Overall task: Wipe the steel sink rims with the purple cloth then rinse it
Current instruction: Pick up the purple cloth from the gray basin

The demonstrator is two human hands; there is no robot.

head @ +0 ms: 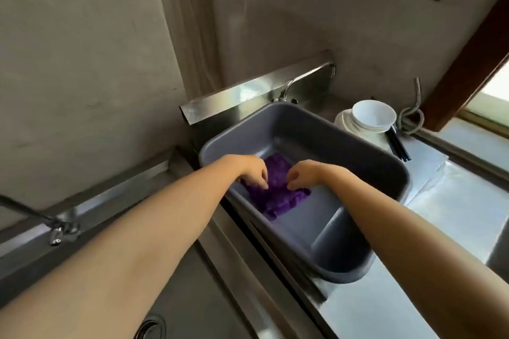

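The purple cloth lies crumpled on the bottom of a grey plastic basin that sits in the steel sink. Both my hands are down inside the basin. My left hand pinches the cloth's left side with curled fingers. My right hand grips its right side the same way. The steel sink rim runs along the basin's near-left side, under my left forearm. A steel tap arches over the basin's far end; I see no water running from it.
A second steel sink with a drain lies at the lower left, with another tap on its back ledge. White bowls and plates are stacked right of the basin, dark chopsticks beside them. A steel counter extends right.
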